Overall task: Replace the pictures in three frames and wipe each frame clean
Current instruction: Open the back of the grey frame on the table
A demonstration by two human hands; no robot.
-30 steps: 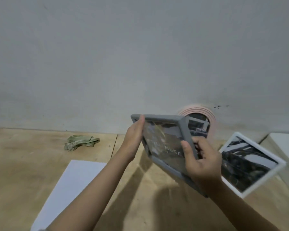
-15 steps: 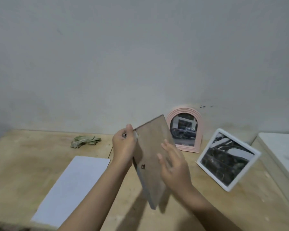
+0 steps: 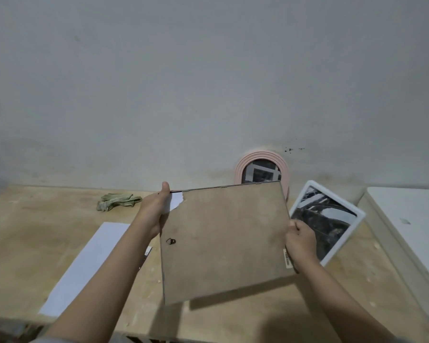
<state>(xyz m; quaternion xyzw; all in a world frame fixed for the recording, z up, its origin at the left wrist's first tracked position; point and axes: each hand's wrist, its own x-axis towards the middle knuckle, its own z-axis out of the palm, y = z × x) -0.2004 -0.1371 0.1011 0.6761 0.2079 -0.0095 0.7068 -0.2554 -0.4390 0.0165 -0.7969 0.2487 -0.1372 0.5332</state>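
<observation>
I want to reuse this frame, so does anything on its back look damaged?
Yes. The backing board has a piece torn out of its upper left corner, beside the left hand, and white shows through the gap.

Brown frame back; pink arched frame; white frame; green cloth.

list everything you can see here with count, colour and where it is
held frame: 1, brown backing board facing the camera, held above the table between both hands
arched frame: 1, pink, against the wall, partly hidden by the held frame
white frame: 1, white with a black-and-white picture, leaning at right
paper sheet: 1, white, flat on the table at left
cloth: 1, greenish, crumpled near the wall
table: 1, light wood
white slab: 1, white, at the far right edge
left hand: grip on the frame's left edge
right hand: grip on its right edge
</observation>
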